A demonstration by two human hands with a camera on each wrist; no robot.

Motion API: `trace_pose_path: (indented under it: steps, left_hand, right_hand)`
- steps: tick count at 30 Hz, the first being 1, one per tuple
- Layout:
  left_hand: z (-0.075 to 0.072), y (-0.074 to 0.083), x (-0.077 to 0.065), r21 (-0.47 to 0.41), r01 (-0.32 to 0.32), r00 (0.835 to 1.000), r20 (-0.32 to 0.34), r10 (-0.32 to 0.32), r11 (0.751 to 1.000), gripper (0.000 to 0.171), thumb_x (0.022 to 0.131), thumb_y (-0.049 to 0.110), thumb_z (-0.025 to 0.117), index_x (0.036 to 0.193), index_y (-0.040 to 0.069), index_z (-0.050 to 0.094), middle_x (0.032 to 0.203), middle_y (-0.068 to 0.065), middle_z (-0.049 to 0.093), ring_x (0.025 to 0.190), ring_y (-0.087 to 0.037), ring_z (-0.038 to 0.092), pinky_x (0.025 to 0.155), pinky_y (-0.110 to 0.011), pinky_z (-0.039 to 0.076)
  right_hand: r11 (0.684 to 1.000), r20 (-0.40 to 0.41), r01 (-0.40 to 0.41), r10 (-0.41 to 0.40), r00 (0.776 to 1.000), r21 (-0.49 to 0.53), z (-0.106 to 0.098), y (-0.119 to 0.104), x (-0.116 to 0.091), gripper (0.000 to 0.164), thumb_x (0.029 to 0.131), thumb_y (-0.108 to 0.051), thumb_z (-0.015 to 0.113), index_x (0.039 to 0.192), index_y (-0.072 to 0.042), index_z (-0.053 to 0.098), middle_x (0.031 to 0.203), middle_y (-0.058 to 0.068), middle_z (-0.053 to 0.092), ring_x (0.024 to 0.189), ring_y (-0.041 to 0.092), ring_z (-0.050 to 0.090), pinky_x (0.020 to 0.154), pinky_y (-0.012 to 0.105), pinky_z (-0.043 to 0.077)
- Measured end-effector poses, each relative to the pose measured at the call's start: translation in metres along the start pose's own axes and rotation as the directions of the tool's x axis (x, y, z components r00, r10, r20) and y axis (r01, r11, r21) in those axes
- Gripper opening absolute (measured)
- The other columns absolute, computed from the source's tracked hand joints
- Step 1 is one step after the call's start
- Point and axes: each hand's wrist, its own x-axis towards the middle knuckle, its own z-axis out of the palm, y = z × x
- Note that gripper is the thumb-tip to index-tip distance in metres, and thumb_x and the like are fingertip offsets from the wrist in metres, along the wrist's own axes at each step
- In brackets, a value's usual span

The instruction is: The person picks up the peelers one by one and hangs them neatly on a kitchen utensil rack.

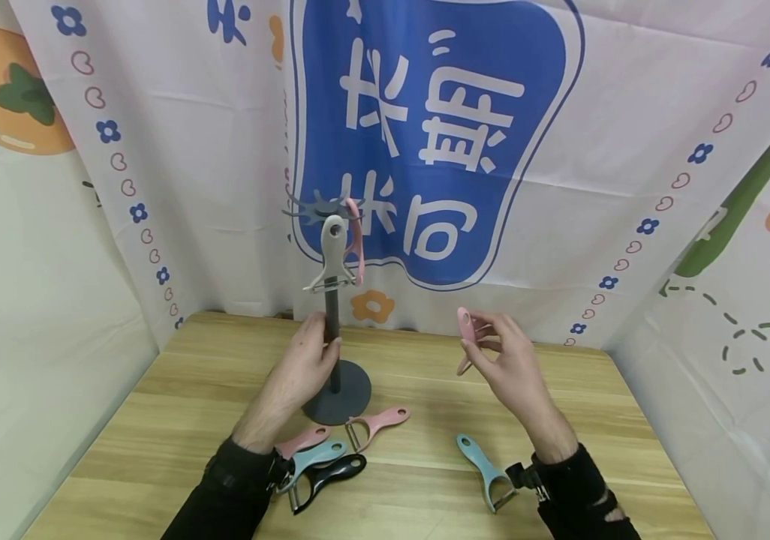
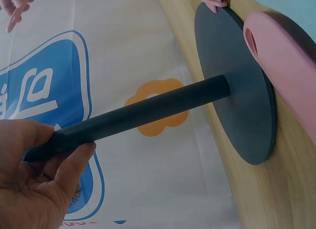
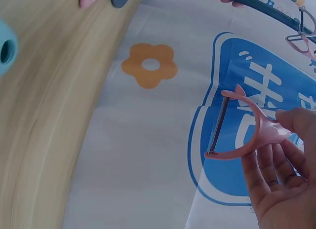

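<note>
Left hand [image 1: 300,361] grips the stand [image 1: 332,307], right hand [image 1: 512,367] pinches a pink peeler [image 3: 259,133]! One careless bump up top could knock the hanging grey peeler [image 1: 334,246] loose.

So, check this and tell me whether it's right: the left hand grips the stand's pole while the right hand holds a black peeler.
One thing is wrong: the right hand holds a pink peeler, not a black one, as the right wrist view shows. The left hand does grip the stand's pole.
</note>
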Motion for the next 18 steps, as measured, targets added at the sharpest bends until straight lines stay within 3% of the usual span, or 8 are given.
trace_pose_path:
  steps: [18]
  left_hand:
    - [0.001,0.001,0.001,-0.022,0.009,1.000,0.002,-0.009,1.000,0.023,0.104,0.010,0.058,0.125,0.000,0.053,0.118,-0.015,0.056,0.111,-0.028,0.063,0.084,-0.039,0.063]
  right_hand:
    - [0.990,-0.089,0.105,-0.096,0.991,0.096,0.016,-0.041,0.025,0.048,0.095,-0.018,0.075,0.140,-0.013,0.059,0.126,0.004,0.059,0.110,0.017,0.063,0.092,0.029,0.059]
